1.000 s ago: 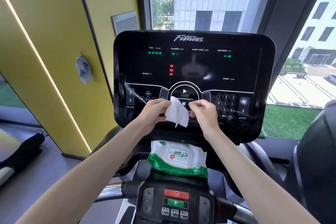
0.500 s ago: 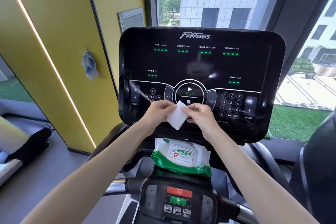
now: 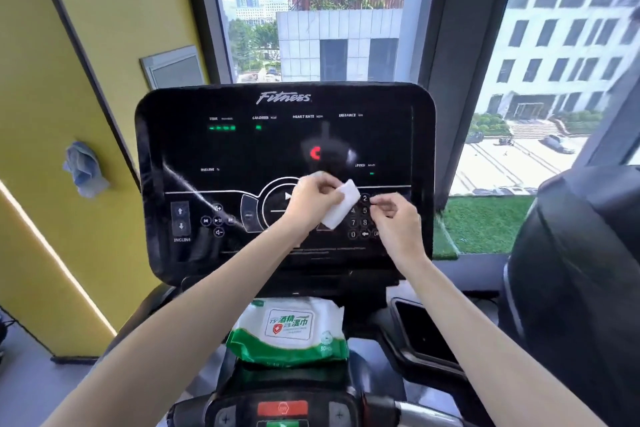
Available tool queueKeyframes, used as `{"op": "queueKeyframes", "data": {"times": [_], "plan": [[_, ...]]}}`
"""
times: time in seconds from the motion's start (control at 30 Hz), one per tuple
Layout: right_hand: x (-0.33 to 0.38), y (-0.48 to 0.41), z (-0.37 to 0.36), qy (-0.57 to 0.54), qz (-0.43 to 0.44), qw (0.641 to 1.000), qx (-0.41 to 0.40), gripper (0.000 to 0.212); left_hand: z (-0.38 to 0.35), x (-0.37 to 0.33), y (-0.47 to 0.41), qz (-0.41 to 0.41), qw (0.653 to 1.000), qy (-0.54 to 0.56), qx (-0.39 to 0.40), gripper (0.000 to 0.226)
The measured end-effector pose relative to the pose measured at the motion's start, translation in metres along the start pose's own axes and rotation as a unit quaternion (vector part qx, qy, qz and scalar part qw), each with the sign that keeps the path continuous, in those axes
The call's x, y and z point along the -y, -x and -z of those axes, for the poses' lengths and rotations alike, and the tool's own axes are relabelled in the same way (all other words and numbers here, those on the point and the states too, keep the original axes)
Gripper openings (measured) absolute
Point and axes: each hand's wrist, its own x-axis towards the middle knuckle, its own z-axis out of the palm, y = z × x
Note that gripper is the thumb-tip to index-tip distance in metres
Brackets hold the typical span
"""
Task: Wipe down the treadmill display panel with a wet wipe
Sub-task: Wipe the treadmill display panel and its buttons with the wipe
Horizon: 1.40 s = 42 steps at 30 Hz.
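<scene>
The black treadmill display panel (image 3: 242, 149) stands upright in front of me, with lit green readouts and a red mark near its middle. My left hand (image 3: 311, 201) pinches a folded white wet wipe (image 3: 341, 206) in front of the start button and number keypad. Just right of the wipe, over the keypad, my right hand (image 3: 394, 215) hovers with loosely curled fingers and holds nothing. A small gap separates it from the wipe.
A green and white wet wipe pack (image 3: 287, 329) lies on the ledge below the panel. Below that is a lower console with a red button (image 3: 282, 407). A blue cloth (image 3: 83, 168) hangs on the yellow wall at left. Another dark machine (image 3: 571, 270) stands at right.
Both hands rose from the panel's lower edge to the keypad height. The wipe went from spread to folded. My right hand has let go of it, and my left hand alone keeps it.
</scene>
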Motion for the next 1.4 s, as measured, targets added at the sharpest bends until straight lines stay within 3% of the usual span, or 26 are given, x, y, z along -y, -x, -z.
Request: {"op": "queueKeyframes", "data": {"times": [0.1,0.17,0.23,0.3,0.4,0.67,0.87,1.13,1.23,1.4], "plan": [[-0.001,-0.022,0.026,0.08,0.032,0.995,-0.045,0.019,-0.022,-0.046,-0.034,-0.125,0.98,-0.003,-0.152,0.004],[0.001,-0.034,0.039,0.113,0.069,0.99,-0.048,0.022,-0.033,-0.062,-0.053,-0.225,0.939,-0.08,-0.247,0.004],[0.003,-0.044,0.05,0.154,0.106,0.982,-0.038,0.024,-0.045,-0.063,-0.067,-0.32,0.888,-0.194,-0.267,0.016],[0.002,-0.052,0.059,0.177,0.131,0.975,-0.03,0.026,-0.056,-0.055,-0.079,-0.378,0.847,-0.28,-0.25,0.027],[-0.003,-0.061,0.065,0.18,0.143,0.973,-0.017,0.027,-0.067,-0.047,-0.082,-0.385,0.823,-0.359,-0.213,0.038],[-0.004,-0.076,0.064,0.169,0.166,0.971,-0.031,0.028,-0.063,-0.059,-0.088,-0.312,0.847,-0.355,-0.245,0.04],[-0.004,-0.077,0.061,0.166,0.172,0.969,-0.059,0.032,-0.081,-0.073,-0.091,-0.339,0.816,-0.428,-0.187,0.038],[-0.012,-0.075,0.062,0.167,0.146,0.974,-0.049,0.036,-0.093,-0.081,-0.103,-0.382,0.75,-0.528,-0.115,0.026],[-0.013,-0.074,0.061,0.166,0.146,0.974,-0.049,0.038,-0.085,-0.077,-0.107,-0.431,0.723,-0.532,-0.096,0.032],[-0.011,-0.074,0.06,0.146,0.131,0.978,-0.072,0.04,-0.077,-0.077,-0.108,-0.506,0.665,-0.547,-0.056,0.022]]}}
